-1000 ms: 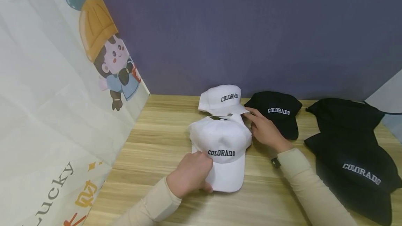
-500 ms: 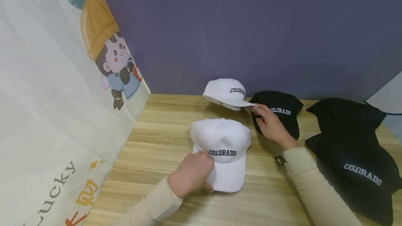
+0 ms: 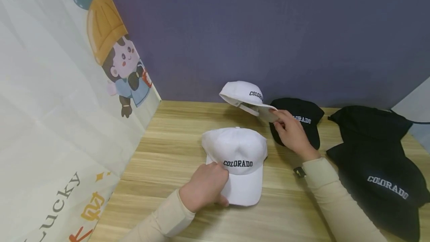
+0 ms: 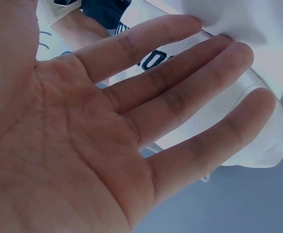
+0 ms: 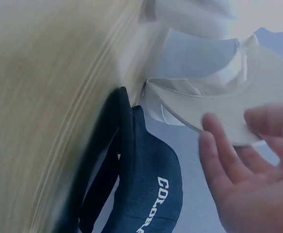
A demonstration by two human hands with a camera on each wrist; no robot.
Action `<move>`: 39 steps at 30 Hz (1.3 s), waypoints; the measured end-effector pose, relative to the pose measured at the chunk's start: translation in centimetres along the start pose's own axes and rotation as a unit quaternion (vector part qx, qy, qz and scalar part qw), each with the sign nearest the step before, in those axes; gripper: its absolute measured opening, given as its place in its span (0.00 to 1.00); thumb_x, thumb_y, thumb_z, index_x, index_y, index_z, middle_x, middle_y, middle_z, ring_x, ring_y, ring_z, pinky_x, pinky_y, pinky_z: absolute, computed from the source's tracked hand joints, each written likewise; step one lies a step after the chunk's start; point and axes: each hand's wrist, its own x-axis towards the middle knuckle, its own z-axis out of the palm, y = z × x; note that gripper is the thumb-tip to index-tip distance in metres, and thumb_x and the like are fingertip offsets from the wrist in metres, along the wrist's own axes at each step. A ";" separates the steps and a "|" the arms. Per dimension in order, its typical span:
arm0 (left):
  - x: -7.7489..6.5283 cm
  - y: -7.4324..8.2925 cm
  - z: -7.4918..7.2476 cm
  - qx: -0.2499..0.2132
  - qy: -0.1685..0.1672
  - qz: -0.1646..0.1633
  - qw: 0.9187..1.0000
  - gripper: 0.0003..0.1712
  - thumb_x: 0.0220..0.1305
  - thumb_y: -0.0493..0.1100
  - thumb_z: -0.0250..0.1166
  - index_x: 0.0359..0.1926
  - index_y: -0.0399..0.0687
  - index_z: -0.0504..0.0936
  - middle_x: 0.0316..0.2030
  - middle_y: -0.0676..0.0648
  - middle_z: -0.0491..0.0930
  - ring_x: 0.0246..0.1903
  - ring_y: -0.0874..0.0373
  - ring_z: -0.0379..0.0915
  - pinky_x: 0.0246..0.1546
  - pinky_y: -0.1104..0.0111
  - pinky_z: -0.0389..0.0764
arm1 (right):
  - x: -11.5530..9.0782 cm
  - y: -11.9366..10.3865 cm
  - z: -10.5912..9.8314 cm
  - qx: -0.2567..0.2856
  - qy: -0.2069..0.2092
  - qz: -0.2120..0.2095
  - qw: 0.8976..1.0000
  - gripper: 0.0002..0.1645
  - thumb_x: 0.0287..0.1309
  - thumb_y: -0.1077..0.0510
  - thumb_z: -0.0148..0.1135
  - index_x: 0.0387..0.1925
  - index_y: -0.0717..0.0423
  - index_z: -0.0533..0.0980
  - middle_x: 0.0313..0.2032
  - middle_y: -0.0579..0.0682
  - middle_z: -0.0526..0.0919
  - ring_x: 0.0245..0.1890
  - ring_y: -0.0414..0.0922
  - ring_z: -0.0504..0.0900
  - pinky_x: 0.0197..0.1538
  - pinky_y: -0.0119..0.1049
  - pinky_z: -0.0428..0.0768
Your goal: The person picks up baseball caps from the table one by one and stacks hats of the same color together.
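A white cap lettered COLORADO (image 3: 235,143) sits on the table with its bill toward me. My left hand (image 3: 206,184) rests at the left side of its bill; in the left wrist view the fingers (image 4: 190,107) stretch out nearly straight, tips against the white cloth. Farther back, a second white cap (image 3: 240,90) is tilted up, its underside and back strap showing. My right hand (image 3: 293,130) pinches the edge of its bill (image 5: 219,109) between thumb and fingers. Right behind this hand lies a black cap (image 3: 295,105).
Black caps (image 3: 376,174) lie overlapping on the right of the wooden table (image 3: 161,152). A dark panel (image 3: 268,29) rises at the back. A white sheet with a cartoon figure (image 3: 124,62) covers the left side. A dark cable (image 3: 418,123) runs at the far right.
My right hand has lifted the rear white cap by its bill, up and to the right, off the front cap's back. The bill tilts more now. My left hand has stayed put.
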 end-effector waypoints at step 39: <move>0.2 0.2 0.6 -0.006 0.036 0.023 0.999 0.31 0.34 0.69 0.68 0.28 0.49 0.76 0.29 0.52 0.68 0.25 0.59 0.68 0.18 0.68 0.65 | 0.7 -1.3 -2.0 -0.064 0.301 -0.069 0.949 0.10 0.56 0.58 0.58 0.36 0.44 0.82 0.34 0.39 0.80 0.22 0.38 0.72 0.27 0.33 0.65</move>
